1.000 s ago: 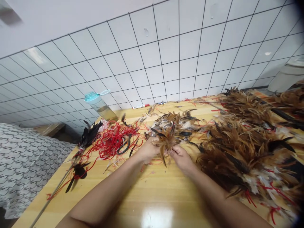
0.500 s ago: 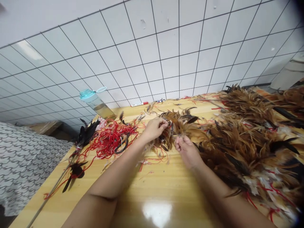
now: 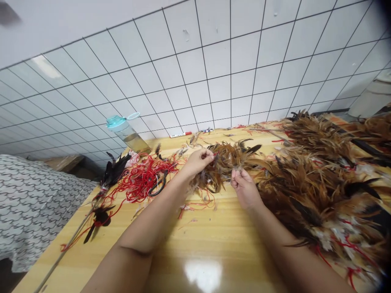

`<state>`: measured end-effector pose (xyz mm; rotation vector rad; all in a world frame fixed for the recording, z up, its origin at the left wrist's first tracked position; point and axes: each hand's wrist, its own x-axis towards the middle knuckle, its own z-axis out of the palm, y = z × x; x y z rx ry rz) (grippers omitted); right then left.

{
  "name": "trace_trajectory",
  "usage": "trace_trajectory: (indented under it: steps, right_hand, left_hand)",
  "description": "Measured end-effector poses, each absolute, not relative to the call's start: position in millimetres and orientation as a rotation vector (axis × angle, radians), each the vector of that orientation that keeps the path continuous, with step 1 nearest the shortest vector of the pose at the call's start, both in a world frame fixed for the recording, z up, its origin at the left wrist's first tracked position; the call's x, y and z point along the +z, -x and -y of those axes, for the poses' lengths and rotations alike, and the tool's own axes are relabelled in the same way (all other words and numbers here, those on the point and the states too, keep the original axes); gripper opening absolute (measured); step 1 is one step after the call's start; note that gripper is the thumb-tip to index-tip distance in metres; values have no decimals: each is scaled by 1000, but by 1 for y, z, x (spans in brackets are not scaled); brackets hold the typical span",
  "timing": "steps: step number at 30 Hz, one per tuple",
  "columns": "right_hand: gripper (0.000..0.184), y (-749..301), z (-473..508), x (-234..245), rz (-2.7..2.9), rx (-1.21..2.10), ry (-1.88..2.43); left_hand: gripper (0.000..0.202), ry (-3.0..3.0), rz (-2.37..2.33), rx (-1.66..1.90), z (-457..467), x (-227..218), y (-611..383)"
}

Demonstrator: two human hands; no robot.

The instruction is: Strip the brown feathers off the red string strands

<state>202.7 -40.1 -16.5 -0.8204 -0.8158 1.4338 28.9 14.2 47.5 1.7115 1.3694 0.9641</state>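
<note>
My left hand (image 3: 198, 161) pinches the near-left edge of a loose bunch of brown and black rooster feathers (image 3: 227, 165). My right hand (image 3: 246, 189) holds the bunch's lower edge between fingertips and thumb, a little to the right. Both hands rest just above the yellow wooden table (image 3: 214, 240). A much larger heap of brown, black and white feathers (image 3: 317, 183), tangled with red thread, lies close to the right of my right hand.
Left of my hands lie a tangle of red cord (image 3: 142, 179) and black-handled scissors (image 3: 157, 185). Beyond stand a clear bottle with a teal lid (image 3: 125, 132) and a red marker (image 3: 180, 134). A stick with black feathers (image 3: 99, 215) lies at the table's left edge, beside patterned cloth (image 3: 33, 207).
My hands have moved apart since the earliest frame, when they held a tuft together. The feathers now spread between them, and my left hand sits farther up and left.
</note>
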Motion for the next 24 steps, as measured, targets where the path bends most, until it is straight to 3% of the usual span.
trace_trajectory:
  steps: [7,12,15,24]
  right_hand:
    - [34,-206,40,-16,884,1450,814]
    - [37,-205,42,-14,869,1479,809]
    - [39,-205,44,-12,851,1501,805]
    - [39,-203,45,-17,923,1472,818]
  left_hand:
    - [29,-1242,-1150,1111,-2,71,-2]
    - [15,-1811,-1573,841,9,62,15]
    - [17,-2195,-1714,693,15,65,22]
    - [20,-1930,-1356,887,42,83,13]
